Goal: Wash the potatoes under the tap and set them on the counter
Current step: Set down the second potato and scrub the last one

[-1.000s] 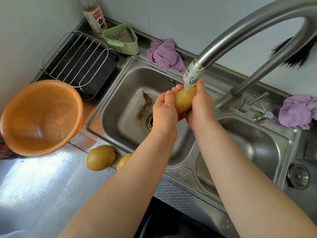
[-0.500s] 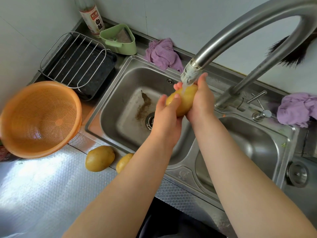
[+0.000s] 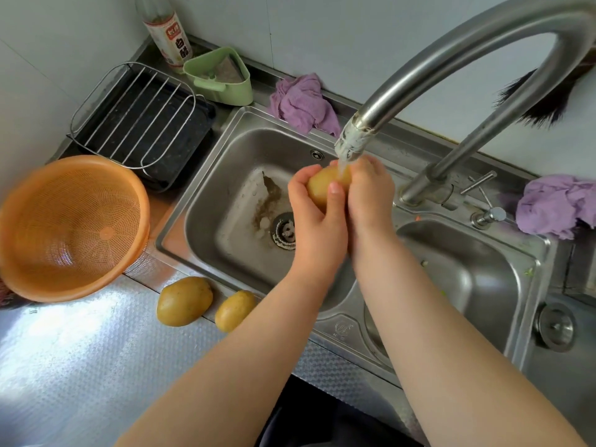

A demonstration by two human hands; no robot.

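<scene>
A yellow potato (image 3: 322, 186) is held over the left sink basin (image 3: 232, 201), right under the tap spout (image 3: 353, 144), with water running onto it. My left hand (image 3: 314, 221) wraps it from the left and below, thumb across its front. My right hand (image 3: 371, 191) presses against its right side. Two more potatoes lie on the counter by the sink's front-left edge: a larger potato (image 3: 184, 301) and a smaller potato (image 3: 234, 310) beside my left forearm.
An orange colander (image 3: 69, 227) sits at the left. Behind it stands a black tray with a wire rack (image 3: 142, 121), a green strainer box (image 3: 222, 79) and a bottle (image 3: 167, 33). Purple cloths lie behind the sink (image 3: 303, 103) and at the right (image 3: 558, 204). A second basin (image 3: 467, 279) is on the right.
My hands have turned the potato under the stream: my left thumb now lies across its front and the two hands are closer together. The potatoes on the counter have not moved.
</scene>
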